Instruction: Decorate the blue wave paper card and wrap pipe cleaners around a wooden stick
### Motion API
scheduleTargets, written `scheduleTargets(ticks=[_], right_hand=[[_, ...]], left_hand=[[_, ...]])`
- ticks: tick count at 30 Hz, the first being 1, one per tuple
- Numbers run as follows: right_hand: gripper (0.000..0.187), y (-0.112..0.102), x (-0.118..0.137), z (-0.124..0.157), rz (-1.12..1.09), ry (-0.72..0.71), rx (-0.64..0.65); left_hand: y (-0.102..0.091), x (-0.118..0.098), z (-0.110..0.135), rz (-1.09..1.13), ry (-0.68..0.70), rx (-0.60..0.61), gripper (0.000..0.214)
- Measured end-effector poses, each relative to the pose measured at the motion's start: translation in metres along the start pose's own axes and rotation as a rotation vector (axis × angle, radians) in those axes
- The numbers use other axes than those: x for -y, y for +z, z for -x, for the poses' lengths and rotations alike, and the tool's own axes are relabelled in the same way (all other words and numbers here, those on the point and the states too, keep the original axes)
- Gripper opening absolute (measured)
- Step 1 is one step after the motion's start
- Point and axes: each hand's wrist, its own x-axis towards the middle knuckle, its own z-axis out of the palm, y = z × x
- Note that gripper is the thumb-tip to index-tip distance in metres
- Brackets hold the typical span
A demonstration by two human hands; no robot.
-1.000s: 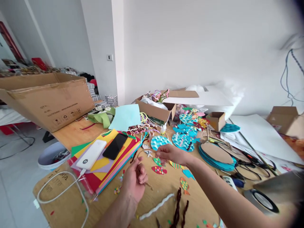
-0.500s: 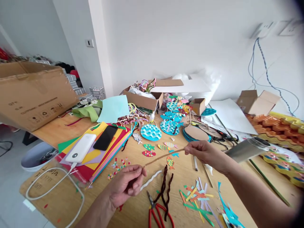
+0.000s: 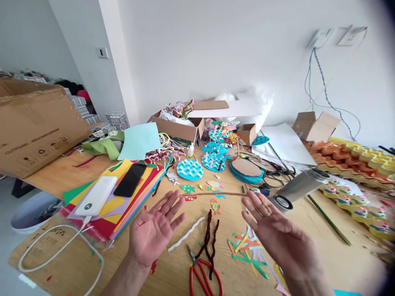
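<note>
"Looking at the two hands, what did you notice about their hold?"

"Both were opened out, palms upward and fingers spread, the left hand (image 3: 154, 230) as much as the right hand (image 3: 276, 226). Neither was clenched. The thin brown stem (image 3: 228, 194) ran nearly level between their fingertips, over the bench (image 3: 173, 267). Whether the fingers pinched its ends or it merely lay against them, I couldn't tell."

"Then what did handling it well call for?"

"Equal support at both ends, in my judgement. Something so slender seemed likely to sag or slip away if one side dipped or pulled harder, so matched heights and a light, even touch mattered most. Its straight line suggested that the spacing suited it."

"Did anything nearby deserve care?"

"The paper fish (image 3: 215, 206) did. They lay loose around the stem's line, and a low sweep could have nudged them. Closer to the person were the red-handled pliers (image 3: 197, 263), with dark brown stems (image 3: 207, 234) overlapping them, a white stem (image 3: 187, 234) to the left and paper strips (image 3: 248, 250) to the right. Small, slow wrist movements looked safest there."
</note>
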Motion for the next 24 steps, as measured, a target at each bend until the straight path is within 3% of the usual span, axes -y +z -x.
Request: scheduleTargets(ticks=[2, 5, 8, 11, 17, 24], right_hand=[[0.039, -0.005, -0.014, 0.007, 0.011, -0.082, -0.035], [0.024, -0.014, -0.027, 0.01, 0.144, -0.139, -0.095], [0.016, -0.019, -0.029, 0.008, 0.312, -0.25, -0.19], [0.022, -0.014, -0.023, 0.006, 0.447, -0.356, -0.209], [0.029, 0.014, -0.007, 0.008, 0.735, -0.156, 0.107], [0.036, 0.066, -0.004, -0.001, 0.969, -0.137, 0.313]], left_hand=[[0.001, 0.004, -0.003, -0.089, 0.012, -0.005, 0.05], [0.002, 0.01, -0.009, -0.283, 0.016, -0.134, 0.037], [0.003, 0.016, -0.012, -0.467, 0.037, -0.264, 0.02], [0.005, 0.019, -0.013, -0.616, 0.002, -0.292, 0.024], [0.019, 0.025, -0.015, -0.733, -0.084, -0.228, 0.024], [0.03, 0.029, -0.029, -1.123, 0.003, -0.213, 0.042]])
